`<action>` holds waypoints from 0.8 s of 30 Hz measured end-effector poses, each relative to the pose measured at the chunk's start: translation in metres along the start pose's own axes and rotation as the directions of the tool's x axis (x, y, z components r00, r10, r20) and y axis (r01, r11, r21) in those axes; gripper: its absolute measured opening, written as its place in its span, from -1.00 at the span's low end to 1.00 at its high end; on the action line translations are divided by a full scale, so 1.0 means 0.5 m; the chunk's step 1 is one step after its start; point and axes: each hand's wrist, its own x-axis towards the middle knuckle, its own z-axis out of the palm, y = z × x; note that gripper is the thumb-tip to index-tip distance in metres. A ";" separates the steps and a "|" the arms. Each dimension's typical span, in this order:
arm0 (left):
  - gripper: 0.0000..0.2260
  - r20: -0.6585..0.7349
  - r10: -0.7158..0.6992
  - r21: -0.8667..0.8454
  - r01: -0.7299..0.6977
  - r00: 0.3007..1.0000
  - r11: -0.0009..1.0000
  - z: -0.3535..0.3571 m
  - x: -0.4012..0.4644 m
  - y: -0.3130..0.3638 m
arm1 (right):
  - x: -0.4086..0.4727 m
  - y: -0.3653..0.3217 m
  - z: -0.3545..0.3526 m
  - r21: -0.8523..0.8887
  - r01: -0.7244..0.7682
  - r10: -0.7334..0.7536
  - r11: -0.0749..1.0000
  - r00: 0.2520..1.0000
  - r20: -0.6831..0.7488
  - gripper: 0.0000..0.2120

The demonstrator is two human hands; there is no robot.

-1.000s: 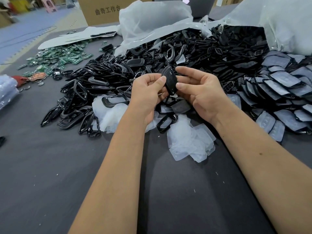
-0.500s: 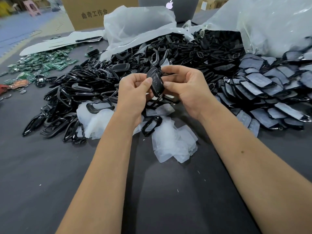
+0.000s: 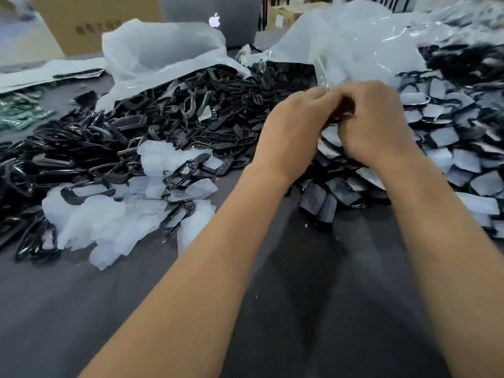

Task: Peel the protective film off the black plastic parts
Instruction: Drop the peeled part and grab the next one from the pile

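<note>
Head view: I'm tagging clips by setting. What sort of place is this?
Probably a small assembly workshop: bulk heaps of black plastic parts, a pile of peeled film, green circuit boards on one worktable.

My dark grey table (image 3: pixel 313 309): big heap of bare black plastic parts (image 3: pixel 169 118) on left/centre, peeled film scraps (image 3: pixel 109 222) piled at its near edge, film-covered parts (image 3: pixel 450 148) heaped right. Green circuit boards (image 3: pixel 19 111) far left; laptop (image 3: pixel 210 20) and cardboard box (image 3: pixel 90 23) at back.

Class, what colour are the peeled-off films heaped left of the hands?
Translucent white peeled films; the head view shows them.
</note>
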 end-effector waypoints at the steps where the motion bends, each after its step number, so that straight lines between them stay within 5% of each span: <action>1: -0.77 0.041 0.025 0.004 -0.025 0.999 1.000 0.010 0.008 0.008 | 0.000 0.017 -0.005 -0.049 -0.024 0.025 0.998 1.000 0.017 -0.56; 6: -0.86 0.277 0.025 -0.001 -0.025 0.961 1.000 0.041 0.019 0.009 | -0.010 0.059 -0.009 -0.107 -0.026 0.036 0.994 0.995 0.093 -0.60; 10: -0.85 0.296 -0.010 -0.020 0.017 0.955 1.000 0.037 0.015 0.003 | -0.001 0.054 -0.006 -0.093 -0.025 0.033 0.995 0.996 0.083 -0.57; 15: -0.85 0.142 -0.077 -0.083 0.090 0.987 0.992 0.015 -0.021 -0.016 | 0.011 0.001 0.008 0.004 -0.022 0.022 1.000 1.000 -0.018 -0.59; 18: -0.85 0.038 -0.237 0.006 0.237 0.971 0.972 -0.005 -0.067 -0.048 | 0.017 -0.063 0.056 0.041 0.053 -0.053 0.998 0.999 -0.007 -0.60; 24: -0.83 -0.055 -0.566 0.261 0.559 0.822 0.787 -0.074 -0.149 -0.145 | 0.021 -0.165 0.200 -0.075 0.231 -0.191 0.970 0.917 0.351 -0.64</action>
